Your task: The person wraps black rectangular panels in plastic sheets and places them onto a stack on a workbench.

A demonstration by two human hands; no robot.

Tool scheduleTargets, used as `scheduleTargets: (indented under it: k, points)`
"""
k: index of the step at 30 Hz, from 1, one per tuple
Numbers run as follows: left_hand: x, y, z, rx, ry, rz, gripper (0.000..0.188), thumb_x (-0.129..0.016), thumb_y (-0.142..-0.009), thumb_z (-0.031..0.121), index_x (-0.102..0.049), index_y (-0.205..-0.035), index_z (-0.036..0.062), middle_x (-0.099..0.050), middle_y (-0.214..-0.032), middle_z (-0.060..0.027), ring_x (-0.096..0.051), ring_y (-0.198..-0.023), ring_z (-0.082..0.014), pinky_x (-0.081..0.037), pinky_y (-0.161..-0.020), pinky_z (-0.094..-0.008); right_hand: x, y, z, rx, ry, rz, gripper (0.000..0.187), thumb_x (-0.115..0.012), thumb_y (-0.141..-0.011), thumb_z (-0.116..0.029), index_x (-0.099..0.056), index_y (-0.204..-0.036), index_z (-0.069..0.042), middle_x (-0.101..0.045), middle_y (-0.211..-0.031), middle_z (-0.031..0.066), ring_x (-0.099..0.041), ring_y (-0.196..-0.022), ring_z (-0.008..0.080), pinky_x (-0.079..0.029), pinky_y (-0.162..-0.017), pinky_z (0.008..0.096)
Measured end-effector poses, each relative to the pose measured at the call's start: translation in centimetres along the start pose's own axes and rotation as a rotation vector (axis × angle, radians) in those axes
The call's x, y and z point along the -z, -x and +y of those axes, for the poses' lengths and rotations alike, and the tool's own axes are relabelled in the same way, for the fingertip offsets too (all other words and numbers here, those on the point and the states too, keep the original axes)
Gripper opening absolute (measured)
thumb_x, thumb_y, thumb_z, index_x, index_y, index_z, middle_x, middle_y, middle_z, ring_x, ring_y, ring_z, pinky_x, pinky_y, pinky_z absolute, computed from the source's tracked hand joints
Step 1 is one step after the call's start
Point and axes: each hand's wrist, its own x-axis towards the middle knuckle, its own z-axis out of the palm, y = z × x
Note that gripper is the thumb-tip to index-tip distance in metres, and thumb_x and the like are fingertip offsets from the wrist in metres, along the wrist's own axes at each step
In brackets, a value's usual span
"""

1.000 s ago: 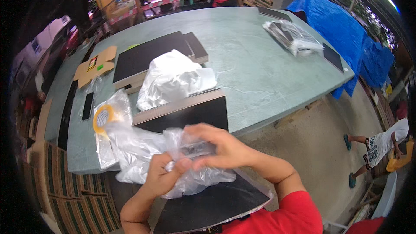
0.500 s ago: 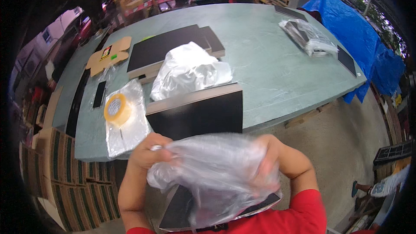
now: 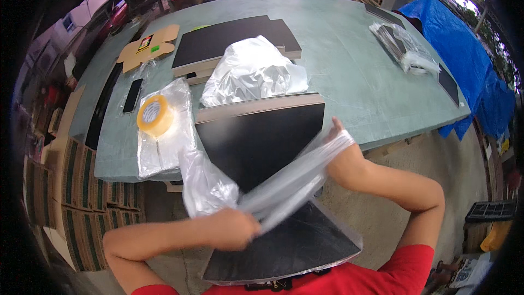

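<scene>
My left hand (image 3: 234, 229) is closed in a fist, blurred, gripping a clear, crumpled plastic film (image 3: 293, 184). The film stretches up on a slant from that fist to my right hand (image 3: 346, 161), where it is pulled across the fingers while one digit points upward; I cannot tell whether the other fingers are closed. A loose, bunched part of the film hangs beyond my left hand, by the near edge of the grey-green worktop (image 3: 338, 49).

Below the film, against my red shirt (image 3: 406, 273), is a flat black panel (image 3: 284, 248) in clear plastic. Just past my hands, at the worktop's near edge, stands a black-faced rectangular block (image 3: 262, 142) with a pale top edge. Right behind it sits a heap of shiny whitish plastic (image 3: 251, 74), with a stack of dark flat boards (image 3: 229, 41) beyond.

Toward the worktop's near left corner, a yellowish roll of clear tape (image 3: 155, 116) rests on a flat pile of clear plastic sheets (image 3: 164, 155). A black rectangular phone (image 3: 132, 96) lies near the left edge, and a tan cardboard cut-out (image 3: 150, 52) farther back. Near the right edge is a plastic-wrapped pack (image 3: 404, 49).
</scene>
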Motion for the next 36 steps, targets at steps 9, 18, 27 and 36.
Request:
scheduleTargets:
  k: [9, 18, 27, 36]
  points:
    - [-2.5, 4.3, -4.6, 0.339, -0.42, -0.132, 0.021, -0.06, -0.067, 0.016, -0.056, -0.084, 0.0032, -0.061, -0.07, -0.0121, -0.061, -0.063, -0.0217, -0.047, -0.05, -0.0362, 5.0, -0.6, 0.2, -0.022, -0.74, 0.518, 0.008, -0.054, -0.067, -0.004, -0.055, -0.075, -0.003, -0.057, -0.072, 0.0093, -0.057, -0.066, 0.0233, -0.046, -0.06, 0.0323]
    - [3.7, 6.6, -11.2, 0.849, -0.178, 1.425, 0.046, -0.053, -0.065, -0.003, -0.043, -0.109, 0.005, -0.05, -0.097, -0.0154, -0.055, -0.082, -0.0293, -0.045, -0.067, -0.036, 1.7, -3.2, -1.7, -0.233, -0.83, 0.59, 0.046, -0.05, -0.054, 0.005, -0.051, -0.098, -0.005, -0.054, -0.095, 0.0107, -0.05, -0.092, 0.0277, -0.041, -0.078, 0.0384]
    - [3.7, 3.5, -4.7, 0.64, -0.382, 1.14, 0.069, -0.051, -0.054, -0.01, -0.044, -0.118, 0.0151, -0.043, -0.111, -0.0142, -0.054, -0.079, -0.0296, -0.046, -0.063, -0.0339, -1.2, -0.1, 1.2, -0.455, -0.517, 0.646, 0.059, -0.047, -0.058, 0.013, -0.048, -0.114, -0.009, -0.043, -0.112, 0.0167, -0.045, -0.098, 0.0317, -0.037, -0.084, 0.0366]
    - [1.3, 7.4, -6.5, 0.203, 1.109, 0.954, 0.043, -0.063, -0.058, -0.001, -0.054, -0.1, -0.0009, -0.059, -0.078, -0.0058, -0.055, -0.065, -0.0116, -0.043, -0.056, -0.0221, -3.1, 5.4, 3.3, -0.277, -2.221, 0.276, 0.024, -0.067, -0.064, -0.003, -0.059, -0.086, 0.001, -0.059, -0.075, 0.0055, -0.056, -0.065, 0.011, -0.045, -0.058, 0.0235]
